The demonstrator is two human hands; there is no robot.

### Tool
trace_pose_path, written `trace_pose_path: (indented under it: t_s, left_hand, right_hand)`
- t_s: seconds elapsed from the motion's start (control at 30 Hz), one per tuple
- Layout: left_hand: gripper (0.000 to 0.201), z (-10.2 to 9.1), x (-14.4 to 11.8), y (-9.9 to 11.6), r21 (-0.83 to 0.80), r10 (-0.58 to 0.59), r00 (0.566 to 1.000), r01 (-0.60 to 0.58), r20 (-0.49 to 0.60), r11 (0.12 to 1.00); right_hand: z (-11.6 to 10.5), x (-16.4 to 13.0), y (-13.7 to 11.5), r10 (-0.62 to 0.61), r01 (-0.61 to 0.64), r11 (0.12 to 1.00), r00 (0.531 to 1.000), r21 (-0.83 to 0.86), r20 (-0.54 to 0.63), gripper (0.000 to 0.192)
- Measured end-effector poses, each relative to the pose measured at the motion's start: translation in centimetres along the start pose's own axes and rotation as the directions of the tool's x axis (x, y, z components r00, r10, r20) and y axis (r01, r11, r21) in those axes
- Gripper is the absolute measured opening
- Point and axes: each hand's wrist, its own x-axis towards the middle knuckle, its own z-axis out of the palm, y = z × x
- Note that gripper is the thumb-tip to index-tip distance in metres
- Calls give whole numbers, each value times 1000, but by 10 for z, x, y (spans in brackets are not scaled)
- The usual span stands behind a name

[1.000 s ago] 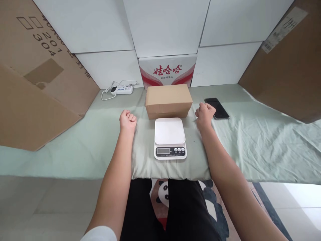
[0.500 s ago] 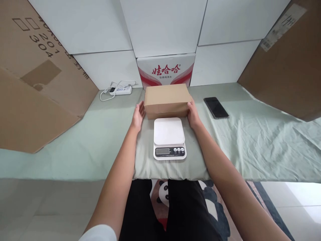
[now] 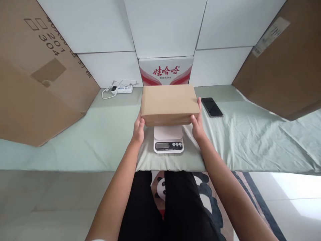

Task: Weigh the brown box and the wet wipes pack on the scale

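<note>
A brown cardboard box (image 3: 170,100) is held level between my two hands, raised over the far part of a white digital kitchen scale (image 3: 168,134). My left hand (image 3: 138,129) grips its left end, thumb at the front corner. On the right end, my right hand (image 3: 197,124) has its thumb on the front face and fingers along the side. The box hides the back of the scale's platform; whether the two touch is hard to see. Buttons and a blank-looking display (image 3: 162,145) face me.
A black phone (image 3: 212,107) lies to the right on the green cloth (image 3: 245,140). At the back left sits a white power strip (image 3: 122,89) with a cable. Large cartons stand on the left (image 3: 37,100) and right (image 3: 278,67); a printed carton (image 3: 166,71) is behind.
The cardboard box has come up off the cloth and toward me, now over the back of the scale. My left hand has closed on its end. The view has shifted slightly.
</note>
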Motion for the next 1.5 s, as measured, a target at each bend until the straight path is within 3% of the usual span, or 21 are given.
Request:
trace_pose_path:
  t_s: [0.13,0.23,0.83,1.1,1.33,1.5]
  left_hand:
    - [72,-5,-43,13,13,-25,999,25,43,1000]
    - [71,-5,-55,18,11,-28,998,28,49,1000]
    - [76,2,-48,22,-10,-32,997,32,71,999]
    - [76,-9,-57,17,-35,-8,999,7,-36,999]
    - [73,-5,-60,21,33,-4,1000,4,18,999]
    - [68,-6,-62,22,47,4,1000,-6,28,999]
  right_hand:
    - [-7,-39,-1,47,-47,999,999,-10,-21,101]
    - [-6,-49,-3,48,-48,999,998,-12,-37,99]
    - [-7,-51,-1,-27,23,998,998,-59,-65,79]
    - [-14,-52,-3,-63,53,996,986,-66,-153,79]
    - [-12,-55,-15,-37,20,992,990,-128,-133,79]
    - [-12,-53,-8,-106,89,986,987,-139,-119,75]
